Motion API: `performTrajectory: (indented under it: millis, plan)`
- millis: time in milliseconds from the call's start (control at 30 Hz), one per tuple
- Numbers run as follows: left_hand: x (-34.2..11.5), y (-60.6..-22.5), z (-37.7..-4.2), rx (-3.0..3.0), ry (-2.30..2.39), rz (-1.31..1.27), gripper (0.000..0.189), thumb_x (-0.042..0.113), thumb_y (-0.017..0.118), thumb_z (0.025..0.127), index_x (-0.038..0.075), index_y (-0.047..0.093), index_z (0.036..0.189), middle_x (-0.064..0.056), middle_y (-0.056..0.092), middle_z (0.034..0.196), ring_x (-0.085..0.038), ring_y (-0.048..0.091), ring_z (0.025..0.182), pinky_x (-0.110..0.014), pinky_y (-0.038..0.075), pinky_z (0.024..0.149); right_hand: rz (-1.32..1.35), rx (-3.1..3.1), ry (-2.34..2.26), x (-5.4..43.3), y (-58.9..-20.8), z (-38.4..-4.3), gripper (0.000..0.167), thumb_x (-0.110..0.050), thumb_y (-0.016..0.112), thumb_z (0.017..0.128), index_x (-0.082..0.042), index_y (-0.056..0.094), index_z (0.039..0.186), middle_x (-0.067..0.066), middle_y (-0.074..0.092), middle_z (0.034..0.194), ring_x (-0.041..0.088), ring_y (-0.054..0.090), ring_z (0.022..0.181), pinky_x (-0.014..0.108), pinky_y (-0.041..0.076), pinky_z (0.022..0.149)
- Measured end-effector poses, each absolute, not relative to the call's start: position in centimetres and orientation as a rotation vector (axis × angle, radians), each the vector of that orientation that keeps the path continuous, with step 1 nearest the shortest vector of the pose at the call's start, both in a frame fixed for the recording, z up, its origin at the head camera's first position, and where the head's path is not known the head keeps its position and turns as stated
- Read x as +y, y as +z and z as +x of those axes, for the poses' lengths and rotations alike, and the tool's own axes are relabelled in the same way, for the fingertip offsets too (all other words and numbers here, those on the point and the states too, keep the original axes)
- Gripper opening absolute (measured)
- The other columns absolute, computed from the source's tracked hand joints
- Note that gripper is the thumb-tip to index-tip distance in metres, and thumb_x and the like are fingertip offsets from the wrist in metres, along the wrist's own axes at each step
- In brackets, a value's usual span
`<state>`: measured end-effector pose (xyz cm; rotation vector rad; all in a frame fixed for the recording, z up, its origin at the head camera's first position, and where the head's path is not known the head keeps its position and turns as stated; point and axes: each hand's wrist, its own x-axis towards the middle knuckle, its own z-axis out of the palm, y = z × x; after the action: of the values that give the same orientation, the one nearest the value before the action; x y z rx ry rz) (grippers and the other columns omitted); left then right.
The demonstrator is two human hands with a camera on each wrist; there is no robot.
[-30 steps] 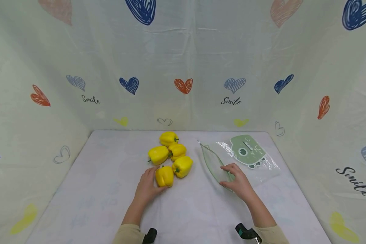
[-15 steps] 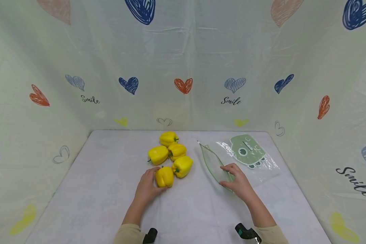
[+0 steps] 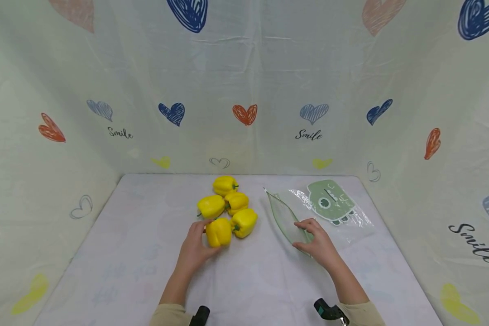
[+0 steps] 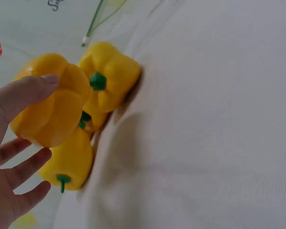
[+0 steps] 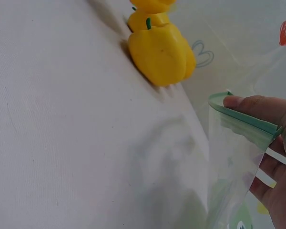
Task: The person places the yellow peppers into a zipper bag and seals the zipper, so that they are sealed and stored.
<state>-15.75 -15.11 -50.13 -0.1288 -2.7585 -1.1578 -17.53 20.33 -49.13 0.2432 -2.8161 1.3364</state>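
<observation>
My left hand (image 3: 194,250) grips a yellow bell pepper (image 3: 218,232) between thumb and fingers. In the left wrist view this pepper (image 4: 52,107) is raised off the table, with the thumb across its side. Several more yellow peppers (image 3: 244,222) with green stems lie grouped just beyond it. On the right, my right hand (image 3: 318,243) holds a clear zip bag (image 3: 285,217) by its green-edged mouth, which gapes apart. The right wrist view shows the thumb on the green zip strip (image 5: 243,118) and the other fingers behind the plastic. A green cartoon monster print (image 3: 332,200) marks the bag's far part.
A white-covered table (image 3: 146,253) carries everything. Behind and at both sides hangs a pale curtain (image 3: 212,140) printed with hearts and the word Smile. Black wrist devices (image 3: 331,311) sit by the beige sleeves.
My left hand has lifted the nearest pepper slightly up from the table. My right hand and the bag have stayed in place.
</observation>
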Motion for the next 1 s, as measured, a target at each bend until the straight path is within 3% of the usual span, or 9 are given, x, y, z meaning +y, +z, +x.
performTrajectory:
  millis: [333, 1000]
  plan:
    - [-12.8, -48.1, -15.8, -2.662, -1.227, -0.248, 0.076, 0.013, 0.09, 0.067, 0.01, 0.05, 0.131, -0.008, 0.048, 0.129, -0.027, 0.052, 0.112, -0.046, 0.047, 0.096, 0.248, -2.812, 1.335, 20.4, -48.9, -17.3, 0.056, -0.007, 0.086, 0.071, -0.001, 0.064, 0.123, 0.005, 0.056, 0.115, 0.027, 0.052, 0.111, 0.049, 0.044, 0.098]
    - [-6.3, -47.5, -17.2, -2.691, -1.275, -0.48, 0.075, 0.019, 0.091, 0.068, 0.014, 0.05, 0.13, -0.004, 0.047, 0.128, -0.023, 0.05, 0.116, -0.044, 0.043, 0.102, 0.225, -2.833, 1.332, 20.4, -48.5, -16.5, 0.056, -0.006, 0.086, 0.072, -0.004, 0.065, 0.123, 0.001, 0.056, 0.114, 0.023, 0.052, 0.108, 0.047, 0.045, 0.097]
